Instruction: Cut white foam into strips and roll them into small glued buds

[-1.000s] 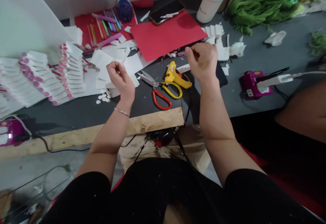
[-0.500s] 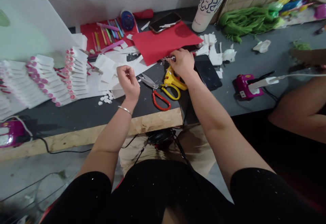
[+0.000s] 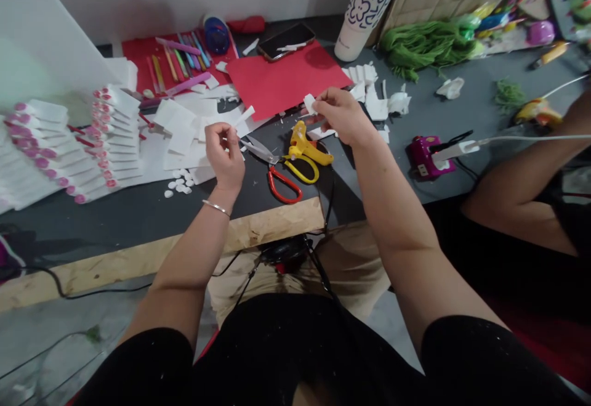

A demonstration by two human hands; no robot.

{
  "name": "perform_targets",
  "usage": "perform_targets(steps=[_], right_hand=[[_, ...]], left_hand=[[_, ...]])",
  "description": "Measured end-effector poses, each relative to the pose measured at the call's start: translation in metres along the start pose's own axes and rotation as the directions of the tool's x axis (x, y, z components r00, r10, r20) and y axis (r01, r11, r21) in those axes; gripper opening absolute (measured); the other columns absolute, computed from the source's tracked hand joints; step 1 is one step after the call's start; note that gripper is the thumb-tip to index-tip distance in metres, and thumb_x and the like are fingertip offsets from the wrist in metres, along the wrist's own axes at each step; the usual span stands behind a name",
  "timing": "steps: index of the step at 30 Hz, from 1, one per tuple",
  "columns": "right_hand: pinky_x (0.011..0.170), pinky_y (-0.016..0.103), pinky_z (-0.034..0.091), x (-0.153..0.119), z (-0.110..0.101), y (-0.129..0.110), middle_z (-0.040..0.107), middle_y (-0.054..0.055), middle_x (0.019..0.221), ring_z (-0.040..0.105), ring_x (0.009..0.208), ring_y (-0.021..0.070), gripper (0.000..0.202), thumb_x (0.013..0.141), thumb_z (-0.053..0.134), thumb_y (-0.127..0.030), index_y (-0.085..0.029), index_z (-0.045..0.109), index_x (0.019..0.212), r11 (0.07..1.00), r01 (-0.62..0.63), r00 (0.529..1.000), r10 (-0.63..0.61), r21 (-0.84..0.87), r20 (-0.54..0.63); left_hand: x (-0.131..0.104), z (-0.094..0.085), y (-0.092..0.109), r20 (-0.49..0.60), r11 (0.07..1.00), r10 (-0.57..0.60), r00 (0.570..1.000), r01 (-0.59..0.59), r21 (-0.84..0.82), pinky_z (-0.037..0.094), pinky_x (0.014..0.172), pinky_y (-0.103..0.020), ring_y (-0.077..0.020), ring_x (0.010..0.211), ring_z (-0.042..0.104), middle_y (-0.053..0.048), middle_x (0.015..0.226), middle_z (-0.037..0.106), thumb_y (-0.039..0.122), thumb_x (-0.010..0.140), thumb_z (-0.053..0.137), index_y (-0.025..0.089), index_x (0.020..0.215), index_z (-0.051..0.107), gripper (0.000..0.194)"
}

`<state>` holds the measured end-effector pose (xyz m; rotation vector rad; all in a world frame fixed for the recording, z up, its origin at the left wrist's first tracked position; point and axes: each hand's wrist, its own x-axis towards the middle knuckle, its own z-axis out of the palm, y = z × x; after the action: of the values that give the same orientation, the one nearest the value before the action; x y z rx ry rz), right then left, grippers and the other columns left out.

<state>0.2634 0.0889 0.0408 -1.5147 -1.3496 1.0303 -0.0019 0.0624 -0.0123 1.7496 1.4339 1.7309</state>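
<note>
My right hand (image 3: 344,113) pinches a small white piece of paper or foam (image 3: 310,104) in front of the red sheet (image 3: 286,79). My left hand (image 3: 225,156) is closed, fingers curled; what they hold, if anything, is hidden. A narrow white strip (image 3: 245,115) shows just beyond its fingertips; I cannot tell whether they touch. Between the hands lie scissors (image 3: 284,185) with one red and one yellow handle, blades pointing left. Touching them is a yellow glue gun (image 3: 307,147). Small white discs (image 3: 180,183) sit left of my left hand, near loose white pieces (image 3: 182,124).
Rows of white pieces with pink ends (image 3: 50,147) fill the left side. Behind are coloured pens (image 3: 184,61), a phone (image 3: 286,44) and a tall white tumbler (image 3: 367,15). On the right lie green yarn (image 3: 425,48), a purple power socket (image 3: 429,156) and another person's arm (image 3: 512,190).
My right hand has lifted from the table by the glue gun and now shows a white piece between its fingers. My left hand stays curled. The view has shifted slightly to the right.
</note>
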Motion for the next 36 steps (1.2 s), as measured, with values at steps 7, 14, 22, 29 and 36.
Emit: perform_targets(steps=[7, 14, 22, 29, 36], right_hand=[[0.058, 0.027, 0.050, -0.035, -0.002, 0.003, 0.065, -0.001, 0.084, 0.064, 0.069, 0.0130, 0.032, 0.093, 0.073, -0.045, -0.027, 0.047, 0.088, 0.967, 0.053, 0.993, -0.077, 0.251, 0.088], [0.070, 0.031, 0.056, -0.057, 0.017, -0.003, 0.068, 0.001, 0.092, 0.065, 0.078, 0.0159, 0.031, 0.086, 0.077, -0.047, -0.027, 0.062, 0.103, 0.977, 0.184, 0.976, -0.194, 0.107, 0.095], [0.072, 0.031, 0.052, -0.072, 0.031, -0.014, 0.071, 0.002, 0.085, 0.062, 0.074, 0.0160, 0.007, 0.089, 0.065, -0.029, -0.023, 0.065, 0.091, 0.958, 0.287, 0.944, -0.283, -0.001, 0.170], [0.069, 0.030, 0.046, -0.083, 0.031, -0.028, 0.067, 0.000, 0.081, 0.054, 0.069, 0.0143, 0.006, 0.090, 0.060, -0.018, -0.022, 0.063, 0.091, 0.938, 0.302, 0.945, -0.272, -0.170, 0.180], [0.068, 0.028, 0.044, -0.082, 0.030, -0.022, 0.065, 0.000, 0.079, 0.052, 0.068, 0.0124, 0.003, 0.091, 0.060, -0.019, -0.021, 0.061, 0.089, 0.918, 0.377, 0.915, -0.348, -0.124, 0.203]], left_hand=[[-0.002, 0.001, 0.007, 0.078, 0.996, -0.091, 0.993, 0.092, -0.009, 0.058, 0.066, -0.026, -0.0127, 0.081, 0.076, -0.005, 0.101, 0.073, 0.055, 0.105, 0.057, 0.026, 0.098, 0.055, 0.030], [0.000, 0.004, 0.024, 0.359, 0.948, -0.239, 0.902, 0.297, -0.113, 0.058, 0.058, -0.025, -0.0144, 0.079, 0.078, -0.005, 0.098, 0.076, 0.057, 0.105, 0.059, 0.029, 0.114, 0.064, 0.030], [0.002, -0.001, 0.054, 0.593, 0.687, -0.468, 0.655, 0.692, -0.222, 0.058, 0.058, -0.022, -0.0104, 0.067, 0.071, -0.001, 0.082, 0.072, 0.029, 0.097, 0.068, 0.022, 0.101, 0.075, 0.010], [-0.008, -0.001, 0.057, 0.651, 0.701, -0.414, 0.636, 0.679, -0.218, 0.050, 0.051, -0.018, -0.0085, 0.064, 0.068, 0.002, 0.077, 0.070, 0.043, 0.090, 0.084, 0.022, 0.090, 0.068, 0.026], [-0.012, -0.005, 0.052, 0.628, 0.700, -0.391, 0.673, 0.660, -0.272, 0.044, 0.045, -0.017, -0.0078, 0.057, 0.069, 0.001, 0.080, 0.078, 0.053, 0.091, 0.083, 0.022, 0.102, 0.072, 0.035]])
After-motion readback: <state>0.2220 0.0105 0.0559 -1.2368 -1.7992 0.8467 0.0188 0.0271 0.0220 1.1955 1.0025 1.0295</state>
